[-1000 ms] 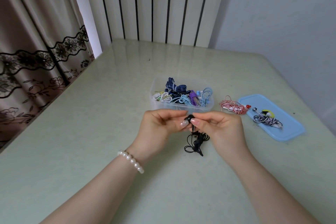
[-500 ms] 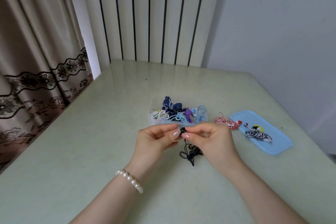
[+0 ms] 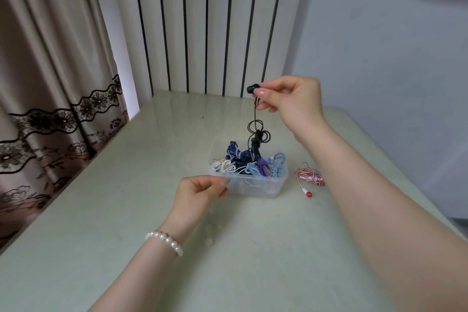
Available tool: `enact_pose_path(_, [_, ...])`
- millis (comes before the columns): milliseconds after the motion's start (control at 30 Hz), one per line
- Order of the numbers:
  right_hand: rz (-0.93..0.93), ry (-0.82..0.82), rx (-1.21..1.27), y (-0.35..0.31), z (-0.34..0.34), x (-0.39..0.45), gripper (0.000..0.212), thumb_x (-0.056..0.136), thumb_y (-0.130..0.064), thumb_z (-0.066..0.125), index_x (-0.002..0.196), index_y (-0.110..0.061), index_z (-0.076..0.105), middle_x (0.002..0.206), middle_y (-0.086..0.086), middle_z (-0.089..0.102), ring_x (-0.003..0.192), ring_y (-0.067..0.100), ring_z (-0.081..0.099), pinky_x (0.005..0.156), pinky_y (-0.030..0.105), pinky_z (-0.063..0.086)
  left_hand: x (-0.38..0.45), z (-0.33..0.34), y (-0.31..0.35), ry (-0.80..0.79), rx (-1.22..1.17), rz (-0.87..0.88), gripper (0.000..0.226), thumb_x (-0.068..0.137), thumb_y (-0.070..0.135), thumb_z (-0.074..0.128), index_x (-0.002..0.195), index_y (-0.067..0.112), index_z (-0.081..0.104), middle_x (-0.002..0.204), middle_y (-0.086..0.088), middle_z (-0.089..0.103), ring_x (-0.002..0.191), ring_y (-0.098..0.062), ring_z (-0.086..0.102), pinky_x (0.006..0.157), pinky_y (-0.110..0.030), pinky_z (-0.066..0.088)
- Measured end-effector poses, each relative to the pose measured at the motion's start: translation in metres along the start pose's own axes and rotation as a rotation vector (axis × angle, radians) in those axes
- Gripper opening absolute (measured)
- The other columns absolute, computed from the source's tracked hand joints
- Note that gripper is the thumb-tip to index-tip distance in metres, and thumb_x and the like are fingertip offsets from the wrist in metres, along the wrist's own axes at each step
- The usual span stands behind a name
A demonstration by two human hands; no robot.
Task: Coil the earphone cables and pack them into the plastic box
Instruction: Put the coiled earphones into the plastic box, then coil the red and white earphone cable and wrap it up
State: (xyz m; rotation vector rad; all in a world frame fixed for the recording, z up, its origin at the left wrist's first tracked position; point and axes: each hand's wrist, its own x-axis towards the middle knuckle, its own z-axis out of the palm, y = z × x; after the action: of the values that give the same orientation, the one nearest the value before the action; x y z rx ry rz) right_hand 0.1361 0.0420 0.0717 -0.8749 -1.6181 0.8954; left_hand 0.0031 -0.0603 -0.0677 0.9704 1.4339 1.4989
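Observation:
My right hand (image 3: pixel 288 101) is raised above the table and pinches one bud of the black earphone (image 3: pixel 257 134). Its loosely coiled cable dangles straight down, the lower end reaching into the clear plastic box (image 3: pixel 258 185). The box holds several coiled earphones in navy, light blue, white and purple. My left hand (image 3: pixel 200 191) hovers low at the box's near-left corner, fingers loosely curled, with nothing visible in it. A pink-and-white earphone (image 3: pixel 310 176) with a red bud lies tangled on the table right of the box.
The pale green table (image 3: pixel 126 210) runs to a striped wall panel (image 3: pixel 202 33) behind and a patterned curtain (image 3: pixel 50 109) on the left. My right forearm (image 3: pixel 379 197) crosses the table's right side and hides what lies there.
My right hand has lifted the black earphone from in front of the box to above it. My left hand has let go of the bud and stayed low. The view tilted up.

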Motion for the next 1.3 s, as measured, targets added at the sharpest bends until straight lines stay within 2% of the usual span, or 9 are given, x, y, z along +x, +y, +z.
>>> enact_pose_path(133, [0.094, 0.004, 0.006, 0.025, 0.012, 0.006, 0.005, 0.076, 0.002, 0.069, 0.081, 0.001, 0.067, 0.055, -0.004, 0.063, 0.043, 0.004, 0.060, 0.045, 0.012, 0.042, 0.002, -0.002, -0.004, -0.034, 0.143, 0.005, 0.022, 0.077, -0.002, 0.069, 0.067, 0.018, 0.071, 0.056, 0.011, 0.067, 0.052, 0.001, 0.057, 0.049, -0.010, 0.044])
enact_pose_path(367, [0.340, -0.070, -0.135, 0.077, 0.027, -0.004, 0.010, 0.073, -0.006, 0.074, 0.079, -0.007, 0.068, 0.069, 0.011, 0.068, 0.049, 0.011, 0.061, 0.053, 0.019, 0.050, 0.005, -0.004, -0.007, -0.059, 0.184, 0.031, 0.009, 0.080, -0.005, 0.064, 0.079, 0.003, 0.070, 0.044, 0.015, 0.060, 0.037, 0.007, 0.046, 0.037, -0.006, 0.033])
enact_pose_path(467, [0.312, -0.107, -0.355, 0.096, 0.035, -0.011, 0.011, 0.067, -0.014, 0.080, 0.069, -0.015, 0.069, 0.063, 0.001, 0.065, 0.057, 0.012, 0.058, 0.063, 0.023, 0.046, 0.006, -0.004, -0.011, -0.066, 0.217, 0.029, 0.014, 0.079, -0.004, 0.066, 0.073, 0.008, 0.071, 0.050, 0.013, 0.062, 0.040, 0.006, 0.047, 0.041, -0.006, 0.035])
enact_pose_path(600, [0.264, -0.199, -0.567, 0.104, 0.036, -0.018, 0.013, 0.073, -0.027, 0.075, 0.080, -0.016, 0.074, 0.078, -0.003, 0.070, 0.071, 0.011, 0.060, 0.050, 0.009, 0.035, 0.009, -0.003, -0.019, -0.084, 0.273, 0.040, 0.029, 0.077, -0.003, 0.069, 0.064, 0.023, 0.070, 0.054, 0.013, 0.065, 0.049, 0.005, 0.053, 0.054, -0.009, 0.043])
enact_pose_path(767, [0.170, -0.279, -0.706, 0.109, 0.038, -0.019, 0.026, 0.084, -0.033, 0.063, 0.077, -0.009, 0.071, 0.076, 0.012, 0.068, 0.070, 0.025, 0.058, 0.061, 0.029, 0.041, 0.009, -0.002, -0.022, -0.105, 0.348, 0.032, 0.031, 0.079, 0.002, 0.068, 0.061, 0.028, 0.070, 0.053, 0.013, 0.065, 0.044, -0.001, 0.051, 0.045, -0.019, 0.044])
enact_pose_path(900, [0.128, -0.209, -0.589, 0.100, 0.012, -0.013, 0.015, 0.083, -0.016, 0.065, 0.092, -0.007, 0.073, 0.097, 0.008, 0.072, 0.089, 0.018, 0.064, 0.086, 0.026, 0.047, 0.006, 0.000, -0.020, -0.142, 0.378, 0.033, 0.022, 0.080, 0.002, 0.067, 0.068, 0.020, 0.070, 0.047, 0.014, 0.061, 0.036, 0.000, 0.046, 0.039, -0.015, 0.039])
enact_pose_path(1033, [0.179, -0.140, -0.549, 0.096, -0.046, -0.013, 0.016, 0.076, -0.005, 0.071, 0.092, -0.002, 0.072, 0.095, 0.012, 0.071, 0.081, 0.012, 0.060, 0.081, 0.020, 0.044, 0.005, 0.002, -0.020, -0.159, 0.376, 0.005, 0.019, 0.080, 0.005, 0.067, 0.070, 0.020, 0.070, 0.049, 0.009, 0.062, 0.032, -0.008, 0.047, 0.029, -0.018, 0.037])
enact_pose_path(1200, [0.293, -0.108, -0.772, 0.122, -0.105, -0.022, 0.022, 0.074, -0.013, 0.074, 0.095, -0.009, 0.072, 0.097, 0.007, 0.070, 0.081, 0.013, 0.055, 0.072, 0.018, 0.036, 0.003, 0.012, -0.019, -0.178, 0.377, 0.013, 0.015, 0.080, 0.005, 0.068, 0.072, 0.017, 0.070, 0.046, 0.012, 0.057, 0.034, -0.001, 0.042, 0.035, -0.016, 0.039])
enact_pose_path(1300, [0.312, -0.214, -0.966, 0.150, -0.119, -0.033, 0.032, 0.076, -0.024, 0.071, 0.108, -0.025, 0.067, 0.113, 0.005, 0.063, 0.108, 0.022, 0.053, 0.091, 0.028, 0.040, 0.002, 0.016, -0.020, -0.171, 0.392, 0.004, 0.017, 0.080, 0.007, 0.069, 0.070, 0.021, 0.070, 0.047, 0.013, 0.058, 0.040, 0.000, 0.042, 0.041, -0.018, 0.042])
